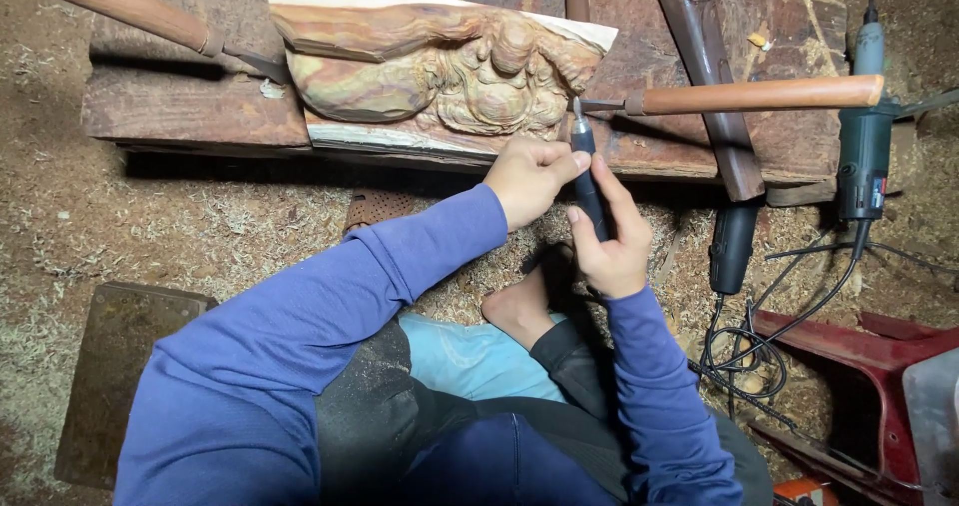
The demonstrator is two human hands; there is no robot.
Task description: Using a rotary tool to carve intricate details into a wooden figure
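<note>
**Tool tip points straight up at the carving's lower edge**

Nearest you, your right hand (606, 248) wraps the dark pen-shaped rotary tool (587, 188), its grip closed around the lower barrel with the thumb lying along the shaft. Your left hand (529, 176) sits just above and to the left, its grip curled and pinching the upper barrel near the tip (it is the nearer hand to the wood). The tool's long axis runs nearly vertical in the head view, away from your body, leaning slightly left at the top. Its metal bit touches, or all but touches, the lower right edge of the carved wood block (440, 66), beside the sculpted figure. The block lies flat on the plank counter (190, 106), directly beyond both hands, with a wooden-handled chisel (749, 95) resting crosswise just right of the bit.
</note>
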